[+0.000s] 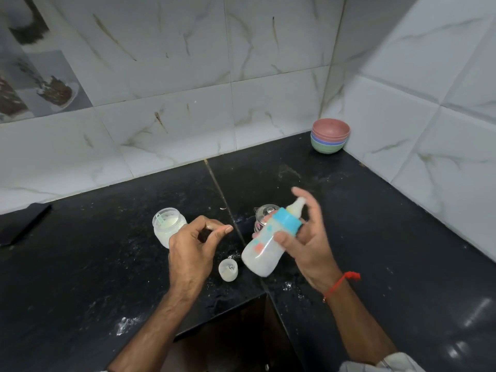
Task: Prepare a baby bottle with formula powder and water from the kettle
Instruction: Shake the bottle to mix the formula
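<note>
Now the right hand (pixel 308 237) grips the bottle (pixel 265 245), teat tilted far-right; left hand (pixel 193 245) hovers loosely curled, holding nothing.

Blue-collared bottle (pixel 264 245); black counter (pixel 375 237); pink-topped bowls (pixel 330 135).
</note>
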The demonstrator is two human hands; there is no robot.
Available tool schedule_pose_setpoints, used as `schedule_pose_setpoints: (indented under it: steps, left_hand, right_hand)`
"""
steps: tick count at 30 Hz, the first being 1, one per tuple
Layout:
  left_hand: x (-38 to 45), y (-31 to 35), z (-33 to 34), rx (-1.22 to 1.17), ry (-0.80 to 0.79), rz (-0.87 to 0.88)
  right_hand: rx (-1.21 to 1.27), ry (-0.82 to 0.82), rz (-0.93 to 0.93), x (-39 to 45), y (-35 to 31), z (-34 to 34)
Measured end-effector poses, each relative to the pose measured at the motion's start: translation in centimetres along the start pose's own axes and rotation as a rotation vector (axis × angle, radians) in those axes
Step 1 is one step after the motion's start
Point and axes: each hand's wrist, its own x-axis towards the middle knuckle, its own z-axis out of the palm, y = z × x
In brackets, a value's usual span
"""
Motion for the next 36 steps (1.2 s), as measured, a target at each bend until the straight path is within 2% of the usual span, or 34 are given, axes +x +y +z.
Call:
schedule_pose_setpoints:
  steps: [1,2,6,8,9,11,12,15,16,17,19,21,22,24,25,26,28,31,32,33,34,36]
  left_hand:
    - [0.3,-0.1,0.1,-0.004,-0.013,-0.001]
    - [0.6,-0.1,0.1,-0.010,-0.026,0.000]
    - [1.6,-0.2,-0.2,-0.057,-0.036,-0.013]
    - [1.9,-0.7,-0.4,-0.063,-0.065,-0.063]
    - [2.0,-1.0,-0.4,-0.070,-0.086,-0.087]
    - [2.2,-1.4,-0.3,-0.086,-0.131,-0.105]
    - [2.3,-1.4,-0.3,-0.091,-0.151,-0.100]
    - [2.7,-1.7,-0.5,-0.102,-0.186,-0.082]
    - [2.9,-1.7,-0.8,-0.101,-0.194,-0.072]
    - [3.2,-1.7,-1.0,-0.100,-0.201,-0.064]
    - [3.5,-1.8,-1.4,-0.141,-0.203,-0.069]
    - [3.7,-1.9,-1.6,-0.213,-0.200,-0.104]
    - [3.7,-1.9,-1.7,-0.234,-0.204,-0.120]
    - [3.8,-1.9,-1.8,-0.244,-0.231,-0.127]
    - [3.8,-1.9,-1.9,-0.238,-0.251,-0.121]
    - [3.9,-2.0,-2.0,-0.234,-0.269,-0.113]
    - [4.1,-2.0,-2.1,-0.248,-0.279,-0.102]
    - [4.5,-2.0,-2.1,-0.258,-0.264,-0.095]
    - [4.6,-2.1,-2.1,-0.253,-0.261,-0.088]
    - [4.6,-2.1,-2.2,-0.246,-0.260,-0.083]
    - [4.7,-2.1,-2.2,-0.238,-0.256,-0.078]
    - [5.0,-2.3,-2.4,-0.226,-0.240,-0.074]
  right_hand:
    - [-0.043,-0.038,0.006,0.0,-0.1,0.4]
    - [-0.022,0.007,-0.011,0.1,-0.5,0.9]
    - [0.426,0.578,-0.170,1.3,-1.8,0.5]
    - [0.671,0.708,-0.234,1.6,-2.2,-0.2]
    - [0.709,0.705,-0.237,1.5,-1.9,-0.2]
    - [0.548,0.614,-0.195,1.2,-1.0,0.6]
    - [0.374,0.500,-0.170,0.9,-0.4,1.2]
    - [-0.234,0.014,-0.056,0.3,0.7,2.9]
    - [-0.326,-0.056,-0.019,0.2,0.8,3.3]
    - [-0.340,-0.041,-0.007,0.4,0.8,3.7]
    - [-0.174,0.184,-0.076,0.8,0.6,4.3]
    - [0.188,0.520,-0.159,1.2,0.3,4.4]
    - [0.377,0.638,-0.204,1.5,0.0,4.1]
    - [0.728,0.774,-0.270,2.0,-0.3,3.5]
    - [0.789,0.795,-0.279,1.9,-0.2,3.6]
    - [0.749,0.786,-0.269,1.8,0.2,4.0]
    - [0.441,0.638,-0.220,1.4,0.7,5.1]
    - [-0.262,0.099,-0.095,0.7,0.5,6.0]
    - [-0.420,-0.028,-0.043,0.6,0.2,6.1]
    - [-0.481,-0.068,-0.021,0.7,-0.1,6.1]
    - [-0.465,-0.035,-0.039,0.9,-0.4,6.2]
    - [-0.225,0.205,-0.155,1.1,-0.7,6.6]
